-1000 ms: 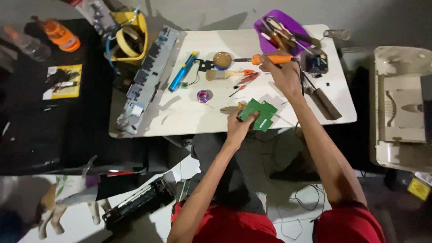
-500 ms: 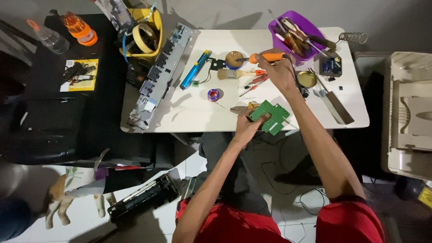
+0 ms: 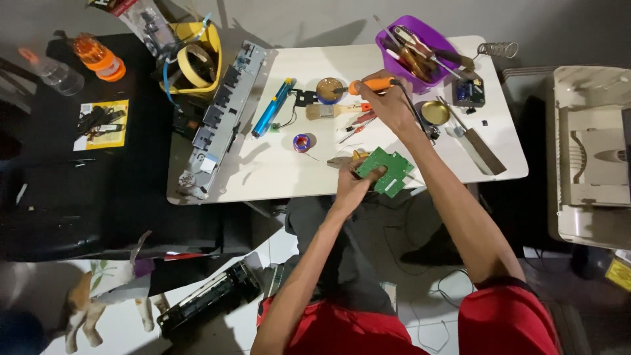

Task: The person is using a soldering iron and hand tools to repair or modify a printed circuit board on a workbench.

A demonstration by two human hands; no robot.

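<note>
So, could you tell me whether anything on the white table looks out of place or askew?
The long grey metal frame lies slanted, its lower end overhanging the white table edge. The green circuit board in the left hand also juts past the front edge.

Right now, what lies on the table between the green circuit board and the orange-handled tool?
In the head view, between the green circuit board and the orange-handled tool lie a wooden-handled brush and small red-handled tools; the right hand also crosses that stretch.

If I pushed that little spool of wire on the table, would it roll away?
Probably only if tipped: the small spool seems to lie flat on its round face on the white table, so a push should slide it. It looks light. Its loose wire end may drag behind.
</note>
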